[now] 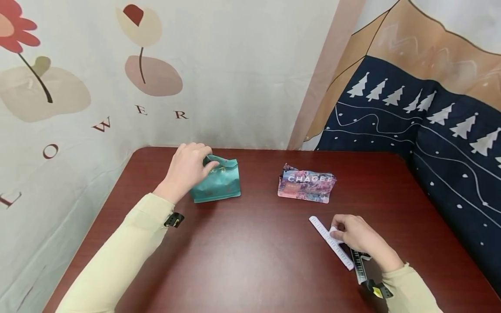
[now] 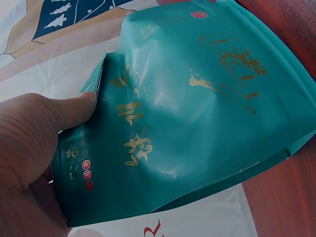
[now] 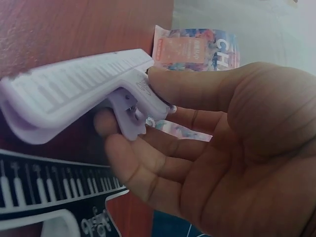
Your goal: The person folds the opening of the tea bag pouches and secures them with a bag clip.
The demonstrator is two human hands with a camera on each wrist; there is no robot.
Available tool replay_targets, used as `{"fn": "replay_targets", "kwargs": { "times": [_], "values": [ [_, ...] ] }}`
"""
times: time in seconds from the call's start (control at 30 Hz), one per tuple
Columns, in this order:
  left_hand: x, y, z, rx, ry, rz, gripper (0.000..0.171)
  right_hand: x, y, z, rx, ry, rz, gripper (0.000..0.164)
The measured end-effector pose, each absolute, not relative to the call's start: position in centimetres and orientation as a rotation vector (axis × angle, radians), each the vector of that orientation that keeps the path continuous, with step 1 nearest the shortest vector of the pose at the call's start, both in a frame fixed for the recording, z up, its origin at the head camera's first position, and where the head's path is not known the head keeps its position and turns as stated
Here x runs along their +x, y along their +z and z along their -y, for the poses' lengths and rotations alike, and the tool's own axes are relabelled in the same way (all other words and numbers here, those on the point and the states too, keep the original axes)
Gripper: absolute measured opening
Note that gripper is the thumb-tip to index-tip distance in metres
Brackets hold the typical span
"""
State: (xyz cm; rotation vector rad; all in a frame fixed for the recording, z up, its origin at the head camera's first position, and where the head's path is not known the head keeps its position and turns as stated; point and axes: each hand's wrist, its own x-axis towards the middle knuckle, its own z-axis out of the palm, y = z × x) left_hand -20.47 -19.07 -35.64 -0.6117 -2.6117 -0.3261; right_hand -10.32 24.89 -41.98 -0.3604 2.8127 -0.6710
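Tabletop (image 1: 254,261) | left hand (image 1: 187,163) pinches teal pouch (image 1: 220,184) | right hand (image 1: 357,234) pinches white clip (image 1: 330,241) (piano-key print)

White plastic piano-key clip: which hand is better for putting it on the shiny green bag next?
Probably the right hand: it already pinches the white plastic piano-key clip. The left hand grips the shiny green bag near its top.

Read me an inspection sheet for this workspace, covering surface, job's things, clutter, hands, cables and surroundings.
Surface: reddish-brown table, glossy.
Job's things: green bag; pink bag, apart to its right; white clip; black clip beside the white clip.
Clutter: nothing seen.
Hands: left hand grips the green bag near its top; right hand pinches the white clip.
Cables: nothing seen.
Surroundings: cloth printed with flowers and trees.
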Motion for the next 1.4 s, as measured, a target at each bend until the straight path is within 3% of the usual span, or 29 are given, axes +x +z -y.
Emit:
{"fn": "replay_targets", "kwargs": {
  "times": [0.23,0.87,1.4],
  "values": [
    [-20.4,-35.9,19.1,-0.611,-0.312,2.612,0.026,-10.3,-41.6,-24.2,-0.281,-0.812,-2.726,0.018],
    [-20.6,-36.2,18.8,-0.598,-0.281,2.535,0.022,-10.6,-40.4,-22.1,-0.463,-0.829,-2.878,0.017],
    [-20.4,-36.4,18.6,-0.557,-0.271,2.527,0.037,-11.7,-40.0,-18.9,-0.608,-1.008,-2.954,0.023]
  ]
}}
